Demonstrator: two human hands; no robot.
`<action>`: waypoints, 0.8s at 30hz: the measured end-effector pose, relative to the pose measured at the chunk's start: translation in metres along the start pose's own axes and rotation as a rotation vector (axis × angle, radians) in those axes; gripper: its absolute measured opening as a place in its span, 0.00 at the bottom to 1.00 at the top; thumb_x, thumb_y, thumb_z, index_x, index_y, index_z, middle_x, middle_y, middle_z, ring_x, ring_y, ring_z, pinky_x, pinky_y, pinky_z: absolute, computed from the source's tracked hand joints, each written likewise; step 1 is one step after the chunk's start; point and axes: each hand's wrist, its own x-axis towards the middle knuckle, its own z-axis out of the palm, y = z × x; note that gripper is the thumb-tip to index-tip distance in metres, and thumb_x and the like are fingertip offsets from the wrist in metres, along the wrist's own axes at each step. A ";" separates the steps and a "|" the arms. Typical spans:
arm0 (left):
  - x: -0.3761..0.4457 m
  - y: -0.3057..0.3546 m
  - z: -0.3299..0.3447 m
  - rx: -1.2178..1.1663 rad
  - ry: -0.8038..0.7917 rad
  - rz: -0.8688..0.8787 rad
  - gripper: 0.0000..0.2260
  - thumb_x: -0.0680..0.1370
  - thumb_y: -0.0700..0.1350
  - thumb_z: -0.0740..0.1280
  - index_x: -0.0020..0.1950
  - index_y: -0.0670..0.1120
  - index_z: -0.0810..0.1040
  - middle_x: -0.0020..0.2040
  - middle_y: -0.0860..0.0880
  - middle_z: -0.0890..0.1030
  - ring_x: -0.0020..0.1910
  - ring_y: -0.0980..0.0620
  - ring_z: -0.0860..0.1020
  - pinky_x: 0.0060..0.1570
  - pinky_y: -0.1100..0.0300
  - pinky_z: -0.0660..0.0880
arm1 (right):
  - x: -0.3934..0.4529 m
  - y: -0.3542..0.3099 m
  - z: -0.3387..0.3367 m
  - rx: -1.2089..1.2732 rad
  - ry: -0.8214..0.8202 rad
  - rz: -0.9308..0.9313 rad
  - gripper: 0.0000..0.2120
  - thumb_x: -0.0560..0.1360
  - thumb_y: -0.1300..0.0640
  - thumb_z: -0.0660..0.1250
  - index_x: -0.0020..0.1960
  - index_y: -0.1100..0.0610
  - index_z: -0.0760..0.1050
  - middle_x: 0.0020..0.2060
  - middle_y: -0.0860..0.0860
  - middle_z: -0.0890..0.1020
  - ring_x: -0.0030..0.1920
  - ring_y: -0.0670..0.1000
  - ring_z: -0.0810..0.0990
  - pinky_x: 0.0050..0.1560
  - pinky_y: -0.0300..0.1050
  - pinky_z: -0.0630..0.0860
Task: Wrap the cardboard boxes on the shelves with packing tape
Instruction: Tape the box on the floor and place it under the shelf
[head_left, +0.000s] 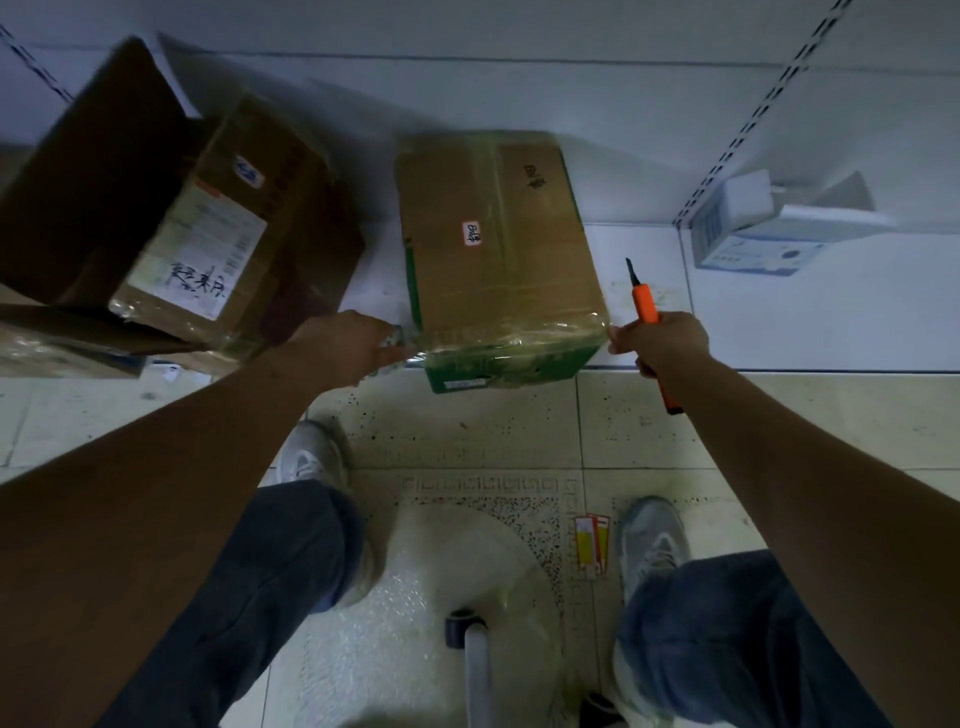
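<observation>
Head view, looking down: a cardboard box wrapped in clear tape sits on a low white shelf, its near end at the shelf edge. The left hand pinches crumpled tape at the box's near left corner. The right hand, its grip clamped round an orange utility knife, touches the near right corner. A second box lies left.

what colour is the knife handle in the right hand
Orange, on the knife the right hand grips; head view.
</observation>
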 end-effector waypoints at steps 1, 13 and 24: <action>0.000 0.007 -0.005 -0.053 -0.024 0.064 0.16 0.83 0.53 0.60 0.62 0.43 0.78 0.55 0.43 0.82 0.51 0.45 0.80 0.49 0.54 0.76 | 0.002 -0.001 -0.002 -0.011 0.021 -0.002 0.10 0.71 0.55 0.76 0.46 0.61 0.81 0.36 0.53 0.83 0.29 0.49 0.76 0.34 0.40 0.75; 0.022 0.053 0.019 -0.550 -0.130 0.132 0.19 0.76 0.63 0.66 0.50 0.48 0.81 0.45 0.48 0.84 0.41 0.48 0.84 0.48 0.48 0.82 | 0.040 -0.004 -0.022 0.001 0.172 0.219 0.26 0.72 0.49 0.75 0.62 0.62 0.70 0.50 0.58 0.79 0.43 0.54 0.81 0.45 0.48 0.81; 0.026 0.140 0.053 -1.073 -0.160 0.130 0.17 0.81 0.52 0.66 0.62 0.40 0.76 0.46 0.42 0.84 0.40 0.41 0.85 0.41 0.41 0.83 | 0.028 0.004 -0.007 0.260 0.336 -0.039 0.18 0.82 0.51 0.61 0.65 0.60 0.65 0.47 0.52 0.73 0.46 0.53 0.74 0.46 0.46 0.67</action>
